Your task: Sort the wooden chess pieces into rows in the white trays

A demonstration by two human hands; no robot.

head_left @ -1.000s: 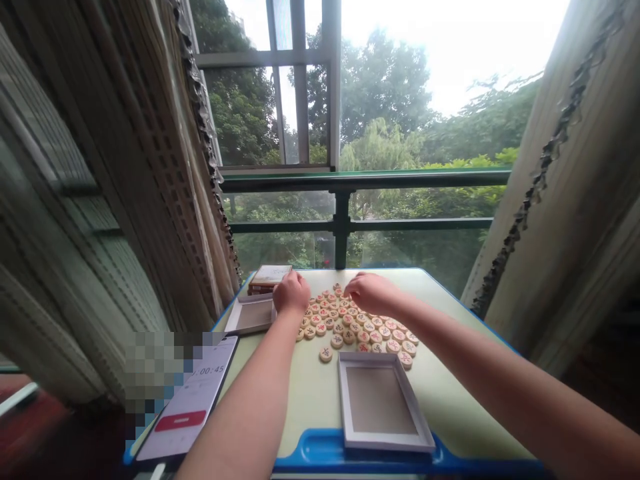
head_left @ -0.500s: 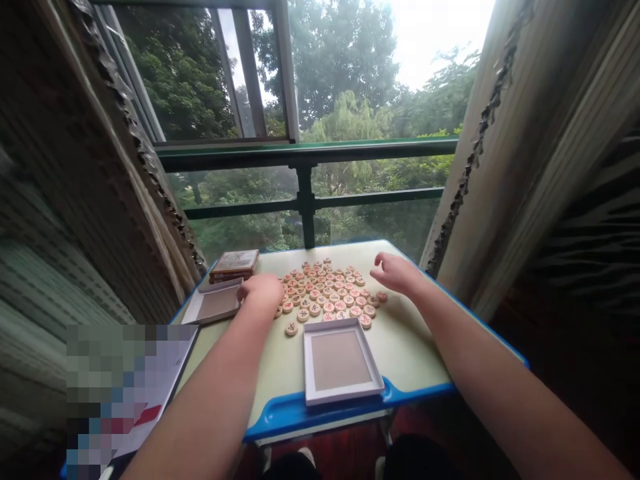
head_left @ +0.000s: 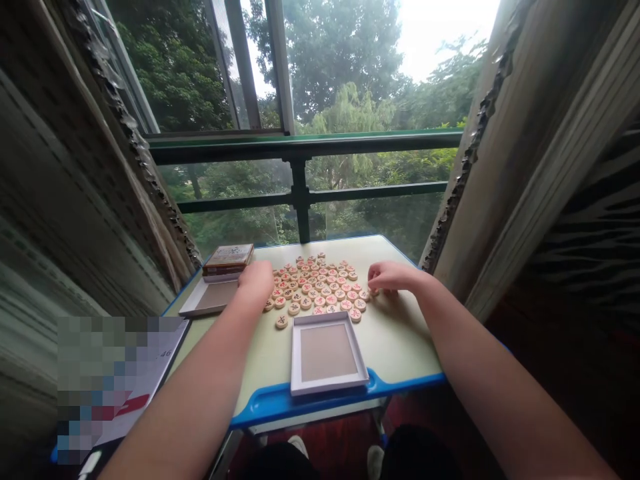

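Round wooden Chinese chess pieces (head_left: 320, 283) with red and dark characters lie in a loose heap on the table (head_left: 400, 347). At the heap's left edge is my left hand (head_left: 257, 281), back turned up; its fingers are hidden, so what it holds cannot be seen. My right hand (head_left: 393, 276) is at the heap's right edge, fingers curled down and closed around a single outlying piece (head_left: 373, 292). In front of the heap sits a shallow box tray (head_left: 296, 353) with nothing in it. A second shallow tray (head_left: 200, 301) lies left of my left hand.
A stack of flat boxes (head_left: 229, 259) stands at the table's back left. Papers (head_left: 150, 373) lie near the left front, partly blurred out. A blue raised lip (head_left: 270, 403) runs along the front edge. Beyond the table are a green railing (head_left: 300, 143) and curtains.
My right hand has lowered and its fingers have come down onto the outlying piece. My left hand stays by the heap's left side. The whole view has shifted slightly.
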